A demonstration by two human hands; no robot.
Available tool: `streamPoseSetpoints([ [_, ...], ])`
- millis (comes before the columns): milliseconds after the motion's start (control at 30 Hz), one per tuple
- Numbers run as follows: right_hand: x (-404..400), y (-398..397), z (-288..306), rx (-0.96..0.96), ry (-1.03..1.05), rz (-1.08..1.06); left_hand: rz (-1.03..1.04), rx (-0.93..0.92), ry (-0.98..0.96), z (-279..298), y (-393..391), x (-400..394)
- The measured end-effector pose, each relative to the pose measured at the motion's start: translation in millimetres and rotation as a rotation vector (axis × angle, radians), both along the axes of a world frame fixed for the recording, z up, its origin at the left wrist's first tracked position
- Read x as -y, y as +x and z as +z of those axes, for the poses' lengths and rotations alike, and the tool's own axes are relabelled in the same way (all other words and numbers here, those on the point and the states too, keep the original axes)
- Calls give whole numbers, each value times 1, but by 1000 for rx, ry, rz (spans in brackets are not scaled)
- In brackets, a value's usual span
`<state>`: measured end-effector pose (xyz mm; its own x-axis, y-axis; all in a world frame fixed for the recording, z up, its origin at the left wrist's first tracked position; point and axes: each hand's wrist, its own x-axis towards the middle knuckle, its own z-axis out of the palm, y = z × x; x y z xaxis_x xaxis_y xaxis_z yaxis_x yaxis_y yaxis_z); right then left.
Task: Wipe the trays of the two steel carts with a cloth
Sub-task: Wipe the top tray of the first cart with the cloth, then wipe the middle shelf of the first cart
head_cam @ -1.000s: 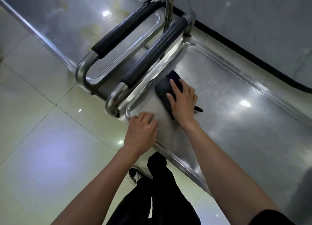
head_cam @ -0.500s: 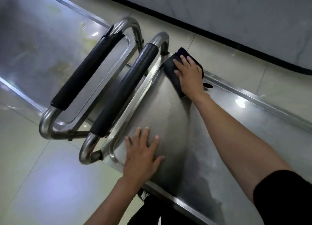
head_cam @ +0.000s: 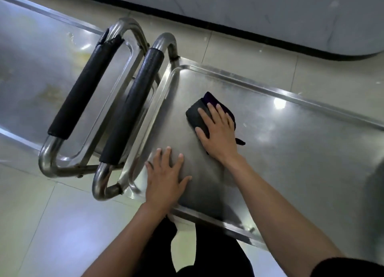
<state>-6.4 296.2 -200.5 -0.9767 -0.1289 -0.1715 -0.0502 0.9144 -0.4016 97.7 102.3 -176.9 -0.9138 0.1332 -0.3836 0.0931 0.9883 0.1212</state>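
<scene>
Steel fills most of the view: the near cart's tray (head_cam: 301, 152) spreads from the centre toward 3 o'clock, its raised rim running along the far side and the near side. The second cart's tray (head_cam: 41, 73) lies at 9 to 10 o'clock, with yellowish stains on its surface. Floor tiles (head_cam: 41, 224) show at 7 o'clock and again beyond the trays at 12 to 1 o'clock, where a dark skirting line (head_cam: 228, 25) borders a pale wall.

Between the two trays stand two bent steel handles, close side by side. The left handle (head_cam: 81, 91) has a black foam sleeve torn at its far end; the right handle (head_cam: 133, 108) belongs to the near cart and has a whole black sleeve.

Both forearms come in from 5 and 6 o'clock, and dark trousers (head_cam: 207, 254) show below the tray's near rim. The left hand (head_cam: 166, 179) lies flat on the near tray by its corner at 6 o'clock, fingers straight and spread, holding nothing. The right hand (head_cam: 218, 131) is just right of the centre, palm down, fingers straight, pressing on the cloth (head_cam: 197, 114).

This cloth is dark, folded, and flat on the near tray's surface, under the right hand; its edges show past the fingertips and beside the wrist.
</scene>
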Motion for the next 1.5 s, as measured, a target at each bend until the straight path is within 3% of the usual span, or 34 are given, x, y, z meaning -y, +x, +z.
streamPoseSetpoints([
  [333, 20, 195, -6, 15, 134, -291, -249, 19, 72, 10, 18, 42],
  [567, 56, 243, 10, 34, 263, -401, -360, 12, 190, 26, 61, 60],
  [867, 75, 297, 21, -60, 134, -416, -285, -42, 255, 35, 134, 99],
  [1100, 87, 399, 8, -208, -128, -540, -215, -5, 218, 28, 229, 107],
  [1267, 92, 446, -11, -108, -163, -621, -233, 56, 217, 9, 275, 111],
  [1500, 107, 454, -57, -48, -208, -676, -274, 97, 238, -39, 265, 133],
])
